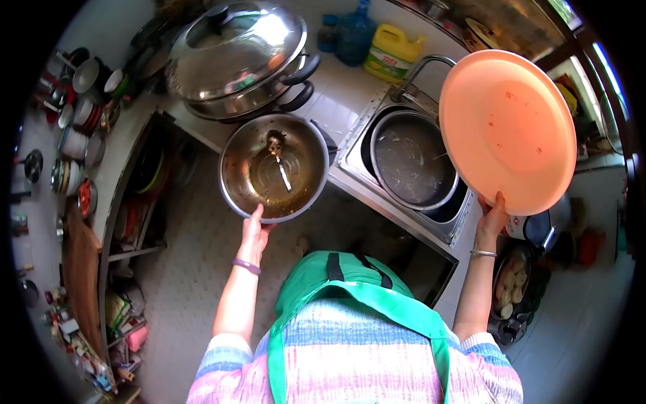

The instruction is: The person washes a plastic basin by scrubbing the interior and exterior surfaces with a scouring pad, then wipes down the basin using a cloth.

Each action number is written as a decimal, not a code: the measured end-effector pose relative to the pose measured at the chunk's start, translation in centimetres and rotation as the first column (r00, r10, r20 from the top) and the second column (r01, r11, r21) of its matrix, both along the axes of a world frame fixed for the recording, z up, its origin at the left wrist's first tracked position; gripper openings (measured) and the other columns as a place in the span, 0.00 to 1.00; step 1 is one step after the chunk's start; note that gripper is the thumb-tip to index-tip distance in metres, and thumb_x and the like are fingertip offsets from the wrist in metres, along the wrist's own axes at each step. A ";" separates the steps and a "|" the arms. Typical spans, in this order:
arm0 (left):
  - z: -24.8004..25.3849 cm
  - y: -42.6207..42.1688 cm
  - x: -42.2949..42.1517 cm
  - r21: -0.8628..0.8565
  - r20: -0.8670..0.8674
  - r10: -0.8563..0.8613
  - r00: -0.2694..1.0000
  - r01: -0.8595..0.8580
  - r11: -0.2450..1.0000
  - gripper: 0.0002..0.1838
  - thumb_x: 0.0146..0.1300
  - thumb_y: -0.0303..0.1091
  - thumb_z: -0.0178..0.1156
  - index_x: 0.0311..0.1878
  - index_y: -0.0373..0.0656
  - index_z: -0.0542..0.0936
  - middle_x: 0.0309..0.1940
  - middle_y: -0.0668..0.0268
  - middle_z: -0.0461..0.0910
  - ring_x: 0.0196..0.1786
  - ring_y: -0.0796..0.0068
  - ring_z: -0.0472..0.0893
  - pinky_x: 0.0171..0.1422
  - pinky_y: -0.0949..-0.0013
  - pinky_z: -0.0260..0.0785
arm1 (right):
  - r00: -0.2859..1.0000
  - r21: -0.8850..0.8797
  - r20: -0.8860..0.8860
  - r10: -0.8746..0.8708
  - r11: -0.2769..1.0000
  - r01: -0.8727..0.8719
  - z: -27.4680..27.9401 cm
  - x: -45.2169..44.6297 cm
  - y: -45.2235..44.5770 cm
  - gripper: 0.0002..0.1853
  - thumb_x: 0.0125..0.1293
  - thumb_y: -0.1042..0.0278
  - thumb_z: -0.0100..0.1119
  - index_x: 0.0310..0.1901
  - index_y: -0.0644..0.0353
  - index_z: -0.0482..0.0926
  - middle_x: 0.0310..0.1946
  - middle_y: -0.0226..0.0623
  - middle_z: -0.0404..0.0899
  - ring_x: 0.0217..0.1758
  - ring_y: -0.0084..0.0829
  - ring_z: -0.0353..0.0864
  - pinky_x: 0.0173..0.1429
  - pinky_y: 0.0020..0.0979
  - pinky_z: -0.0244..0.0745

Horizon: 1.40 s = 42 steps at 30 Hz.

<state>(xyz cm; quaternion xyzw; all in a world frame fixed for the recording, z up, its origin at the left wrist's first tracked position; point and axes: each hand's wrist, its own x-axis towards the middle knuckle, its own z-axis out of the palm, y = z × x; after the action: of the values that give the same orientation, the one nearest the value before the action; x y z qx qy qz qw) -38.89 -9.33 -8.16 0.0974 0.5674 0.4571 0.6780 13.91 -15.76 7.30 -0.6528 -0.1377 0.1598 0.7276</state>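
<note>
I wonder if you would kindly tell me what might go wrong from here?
The left hand holds the metal bowl at its near rim, so the bowl might tip and spill the utensil lying in it. The right hand holds the orange basin by one edge; it could twist and bump the faucet or the metal pot in the sink.

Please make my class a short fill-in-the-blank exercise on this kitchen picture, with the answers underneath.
1. The hand gripping the round orange plastic piece is the person's ____ one.
2. While the other hand holds a metal bowl, a metal basin sits inside the ____.
3. The handled jug on the counter is mainly ____ in colour.
4. The cloth of the apron is ____.

Missing words: right; sink; yellow; green.
</note>
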 end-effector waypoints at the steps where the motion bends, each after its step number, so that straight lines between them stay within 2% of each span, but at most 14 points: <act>1: 1.1 -0.4 0.7 -0.024 -0.009 0.017 1.000 -0.017 1.000 0.13 0.66 0.39 0.56 0.49 0.41 0.77 0.40 0.63 0.82 0.35 0.71 0.82 0.32 0.69 0.76 | 1.000 0.004 -0.024 -0.002 1.000 0.002 0.3 0.1 -0.2 0.16 0.66 0.68 0.53 0.53 0.64 0.70 0.48 0.41 0.75 0.41 0.34 0.81 0.34 0.29 0.84; 7: 5.6 1.7 8.7 0.045 0.080 -0.165 0.983 0.161 0.986 0.15 0.66 0.40 0.57 0.50 0.41 0.76 0.40 0.64 0.82 0.37 0.71 0.82 0.38 0.65 0.77 | 0.999 0.040 0.014 -0.037 0.999 0.037 -0.3 2.5 -1.5 0.18 0.66 0.69 0.55 0.55 0.63 0.69 0.49 0.40 0.73 0.43 0.33 0.80 0.34 0.29 0.84; 14: 1.1 13.2 18.9 0.085 0.092 -0.280 0.956 0.273 0.958 0.16 0.69 0.41 0.51 0.54 0.42 0.73 0.46 0.63 0.79 0.44 0.69 0.79 0.40 0.64 0.75 | 0.992 0.036 0.087 -0.088 0.996 0.086 -0.9 5.9 -2.8 0.19 0.66 0.69 0.54 0.57 0.65 0.67 0.50 0.41 0.73 0.44 0.34 0.80 0.36 0.31 0.85; 24: -1.0 19.9 22.8 0.075 0.097 -0.191 0.977 0.184 0.980 0.17 0.71 0.44 0.49 0.54 0.42 0.73 0.45 0.62 0.79 0.40 0.68 0.79 0.36 0.67 0.75 | 0.979 -0.036 0.153 -0.136 0.989 0.143 1.6 4.6 -2.0 0.21 0.67 0.70 0.53 0.59 0.66 0.63 0.51 0.44 0.72 0.40 0.34 0.81 0.33 0.27 0.85; 27: -1.8 20.7 22.7 0.082 0.080 -0.206 0.975 0.199 0.977 0.21 0.70 0.47 0.51 0.54 0.39 0.73 0.45 0.60 0.79 0.41 0.67 0.80 0.37 0.66 0.75 | 0.967 -0.016 0.194 -0.163 0.985 0.169 2.3 3.8 -1.2 0.20 0.68 0.70 0.52 0.59 0.67 0.64 0.51 0.44 0.73 0.40 0.33 0.81 0.34 0.28 0.84; 29: -1.7 20.1 22.2 0.141 0.215 -0.190 0.958 0.162 0.977 0.25 0.65 0.48 0.58 0.52 0.32 0.73 0.44 0.59 0.79 0.42 0.67 0.81 0.39 0.66 0.76 | 0.957 0.002 0.231 -0.174 0.984 0.178 2.0 4.4 -1.1 0.19 0.68 0.70 0.52 0.58 0.67 0.65 0.50 0.44 0.73 0.39 0.33 0.81 0.34 0.28 0.84; 31: -0.7 18.1 20.4 0.098 0.035 -0.340 0.940 0.335 0.937 0.30 0.59 0.53 0.63 0.49 0.33 0.75 0.43 0.57 0.79 0.37 0.68 0.81 0.38 0.70 0.75 | 0.946 0.000 0.269 -0.183 0.982 0.190 2.3 4.6 -1.0 0.18 0.68 0.70 0.52 0.57 0.67 0.66 0.49 0.43 0.74 0.39 0.33 0.81 0.35 0.28 0.84; 32: -0.7 16.9 19.1 0.091 -0.179 -0.437 0.882 0.457 0.885 0.31 0.56 0.53 0.66 0.47 0.31 0.75 0.40 0.56 0.79 0.35 0.69 0.81 0.38 0.73 0.74 | 0.939 -0.003 0.285 -0.191 0.980 0.201 2.7 4.5 -0.8 0.18 0.68 0.70 0.52 0.57 0.67 0.66 0.48 0.43 0.74 0.39 0.33 0.81 0.34 0.29 0.84; 33: 0.2 15.7 18.6 0.026 -0.466 -0.421 0.778 0.488 0.873 0.28 0.55 0.49 0.67 0.48 0.33 0.76 0.44 0.54 0.78 0.39 0.65 0.81 0.41 0.67 0.74 | 0.932 -0.006 0.300 -0.206 0.976 0.217 2.8 4.3 -0.7 0.18 0.68 0.70 0.52 0.57 0.67 0.67 0.48 0.43 0.75 0.39 0.33 0.81 0.34 0.29 0.84; 34: -1.0 14.7 17.9 0.140 -0.868 -0.188 0.460 0.589 0.796 0.27 0.54 0.48 0.67 0.50 0.37 0.76 0.48 0.54 0.76 0.44 0.61 0.79 0.44 0.62 0.73 | 0.941 -0.007 0.277 -0.192 0.979 0.202 2.6 4.4 -0.7 0.18 0.68 0.70 0.52 0.56 0.66 0.67 0.47 0.42 0.75 0.39 0.33 0.81 0.34 0.29 0.84; 35: -2.2 13.8 17.1 0.172 -0.981 0.183 0.063 0.718 0.675 0.27 0.52 0.47 0.67 0.52 0.41 0.77 0.52 0.53 0.75 0.49 0.57 0.77 0.48 0.56 0.71 | 0.948 -0.008 0.259 -0.183 0.981 0.191 2.4 4.8 -0.7 0.17 0.68 0.70 0.53 0.56 0.66 0.67 0.47 0.42 0.75 0.38 0.33 0.81 0.34 0.29 0.84; 37: -1.8 12.7 17.6 -0.036 -0.945 0.229 -0.234 0.769 0.638 0.25 0.49 0.47 0.66 0.51 0.51 0.80 0.60 0.57 0.69 0.59 0.52 0.67 0.61 0.54 0.62 | 0.953 0.050 0.235 -0.191 0.982 0.184 2.6 5.9 -0.9 0.17 0.68 0.69 0.53 0.56 0.64 0.68 0.45 0.41 0.76 0.36 0.33 0.81 0.34 0.28 0.84; 40: -5.6 14.4 16.6 -0.007 -0.952 0.247 -0.180 0.820 0.572 0.19 0.56 0.35 0.59 0.52 0.52 0.80 0.58 0.55 0.70 0.57 0.51 0.67 0.60 0.58 0.63 | 0.922 0.117 0.311 -0.231 0.972 0.204 4.5 4.4 0.8 0.16 0.67 0.69 0.54 0.54 0.63 0.69 0.43 0.40 0.77 0.30 0.32 0.82 0.31 0.27 0.82; 42: -7.8 15.6 14.6 0.069 -0.965 0.246 -0.090 0.818 0.572 0.18 0.57 0.27 0.53 0.52 0.51 0.80 0.55 0.54 0.73 0.53 0.51 0.71 0.58 0.58 0.65 | 0.938 0.015 0.292 -0.185 0.982 0.189 6.3 3.8 0.9 0.17 0.67 0.72 0.54 0.55 0.66 0.67 0.47 0.42 0.75 0.38 0.31 0.80 0.31 0.31 0.84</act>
<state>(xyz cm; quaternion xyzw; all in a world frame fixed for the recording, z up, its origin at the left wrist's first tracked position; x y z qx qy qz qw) -24.24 6.30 -15.94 0.7770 0.5828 0.2291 0.0638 17.72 -14.88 13.60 -0.6840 -0.1800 -0.0073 0.7069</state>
